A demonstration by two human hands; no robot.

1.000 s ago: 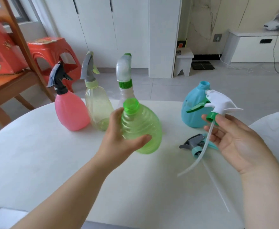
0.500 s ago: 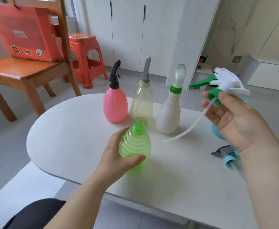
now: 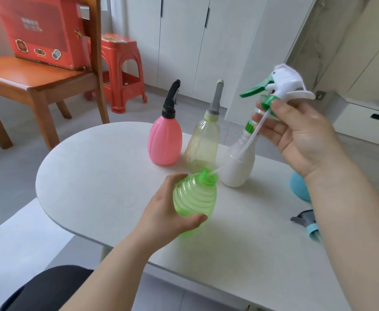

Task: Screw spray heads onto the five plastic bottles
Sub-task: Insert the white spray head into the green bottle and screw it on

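My left hand (image 3: 168,212) grips a ribbed green bottle (image 3: 195,196) with an open neck, tilted a little over the white table (image 3: 99,176). My right hand (image 3: 296,135) holds a white spray head with a green trigger and collar (image 3: 282,88) up high. Its thin tube slants down and its tip sits at the green bottle's mouth. Behind stand a pink bottle with a black head (image 3: 165,140), a yellowish bottle with a grey head (image 3: 204,142) and a white bottle (image 3: 238,164) with a green collar. A blue bottle (image 3: 298,187) is mostly hidden by my right arm.
A loose grey and blue spray head (image 3: 305,223) lies on the table beside my right forearm. A wooden chair (image 3: 38,81) carrying a red box (image 3: 40,30) and a red plastic stool (image 3: 121,70) stand at the back left. White cupboards line the far wall.
The right hand has brought the spray head in so that the tube's tip now meets the green bottle's neck. The view has shifted slightly.
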